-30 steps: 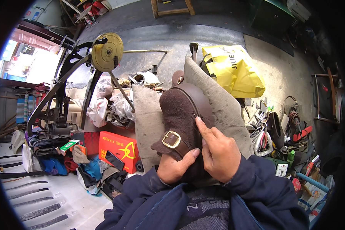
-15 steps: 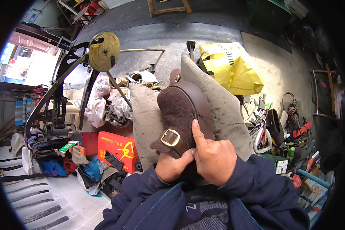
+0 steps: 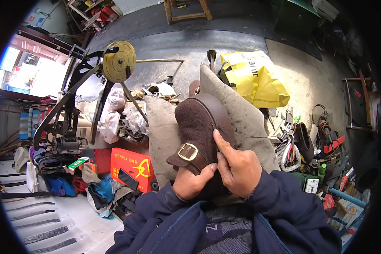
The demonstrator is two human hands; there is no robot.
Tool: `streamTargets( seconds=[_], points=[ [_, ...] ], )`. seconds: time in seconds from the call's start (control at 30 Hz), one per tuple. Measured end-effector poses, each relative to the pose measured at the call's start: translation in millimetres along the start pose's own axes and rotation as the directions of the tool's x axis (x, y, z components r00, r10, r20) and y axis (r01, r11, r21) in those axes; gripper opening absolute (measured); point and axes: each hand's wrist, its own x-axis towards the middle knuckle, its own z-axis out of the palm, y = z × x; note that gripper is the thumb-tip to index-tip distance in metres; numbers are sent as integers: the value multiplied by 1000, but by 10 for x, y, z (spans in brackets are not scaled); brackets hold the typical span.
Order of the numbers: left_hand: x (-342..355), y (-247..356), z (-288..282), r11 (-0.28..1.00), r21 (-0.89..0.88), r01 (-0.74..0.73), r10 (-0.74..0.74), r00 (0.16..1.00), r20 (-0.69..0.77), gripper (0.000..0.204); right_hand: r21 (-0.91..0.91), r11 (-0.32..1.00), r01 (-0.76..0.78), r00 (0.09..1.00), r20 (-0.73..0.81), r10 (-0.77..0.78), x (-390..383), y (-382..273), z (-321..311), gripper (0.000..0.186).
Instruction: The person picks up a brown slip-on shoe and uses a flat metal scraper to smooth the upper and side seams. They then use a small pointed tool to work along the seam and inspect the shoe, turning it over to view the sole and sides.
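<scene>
A dark brown fuzzy clog [image 3: 194, 116] with a smooth leather edge band and a gold-buckled strap [image 3: 188, 152] lies over my lap, toe pointing away. My left hand [image 3: 192, 182] grips it from below, thumb pressed near the strap. With its index finger stretched out, my right hand [image 3: 239, 169] touches the seam where the upper meets the edge band; its other fingers are curled and nothing shows in them. A thin dark thread trails off to the right over the grey cloth [image 3: 252, 122] on my legs. Part of a second brown shoe [image 3: 194, 88] shows beyond the toe.
A hand-cranked machine with a brass-coloured wheel [image 3: 119, 62] stands at the left. Near it are an orange-red box [image 3: 131, 169], plastic bags [image 3: 110, 127] and cloth scraps. A yellow bag [image 3: 256, 80] sits far right, with tools and a dark shoe [image 3: 303, 139] nearer.
My right index fingertip has slid slightly up along the seam, away from me. My left hand keeps its hold on the clog. The whole view has shifted a little.
</scene>
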Motion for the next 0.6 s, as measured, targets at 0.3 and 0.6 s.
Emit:
streamTargets(
  seconds=[0.3,0.6],
  points=[
    [33,-30,-9,999,47,-13,12,1000,20,41,-256,966,-24,983,168,69,-19,-91,0,60],
    [-6,-32,26,1000,-12,7,-7,1000,4,39,-13,1000,12,1000,28,-12,-143,-75,-28,58]
  ],
)
